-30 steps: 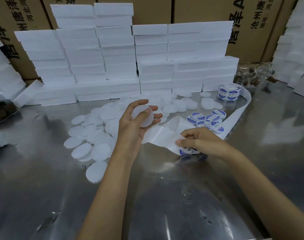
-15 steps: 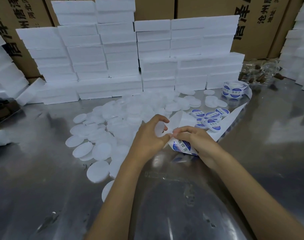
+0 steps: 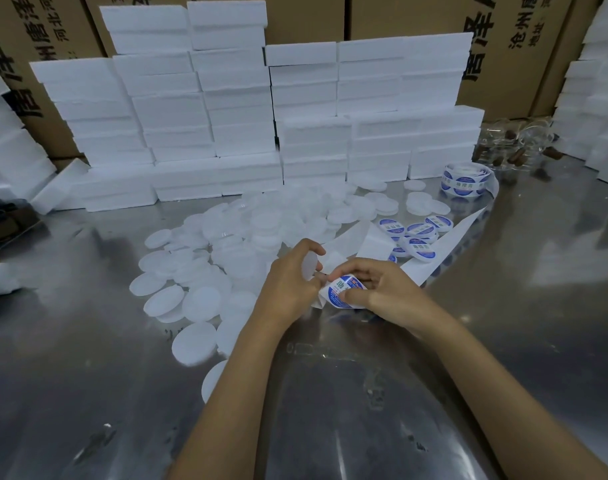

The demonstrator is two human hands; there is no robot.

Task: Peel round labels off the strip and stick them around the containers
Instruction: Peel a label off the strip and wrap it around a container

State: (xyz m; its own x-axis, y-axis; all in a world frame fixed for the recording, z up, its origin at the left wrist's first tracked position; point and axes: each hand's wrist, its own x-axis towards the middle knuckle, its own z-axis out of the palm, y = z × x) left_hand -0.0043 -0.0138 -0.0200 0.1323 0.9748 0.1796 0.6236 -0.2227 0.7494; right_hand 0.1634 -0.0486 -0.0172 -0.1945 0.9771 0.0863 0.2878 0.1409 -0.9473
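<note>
My left hand (image 3: 288, 282) grips a small round white container (image 3: 311, 266) on edge, above the steel table. Right beside it, my right hand (image 3: 382, 292) pinches the white backing strip (image 3: 447, 244) where a round blue-and-white label (image 3: 344, 289) sits, its edge near my left fingertips. The strip runs back and right to a roll of labels (image 3: 467, 180). Several labelled containers (image 3: 416, 240) lie just behind my right hand. A loose pile of plain white containers (image 3: 226, 251) spreads to the left.
Stacks of white foam boxes (image 3: 243, 109) wall off the back of the table, with more at both sides. Brown cartons (image 3: 392, 15) stand behind them. Clear jars with brown caps (image 3: 517, 147) lie at the back right. Bare steel table (image 3: 364, 393) surrounds my forearms.
My left hand brought the white container down from its raised position to meet my right hand. My right hand lifted the strip end, turning the label up into view.
</note>
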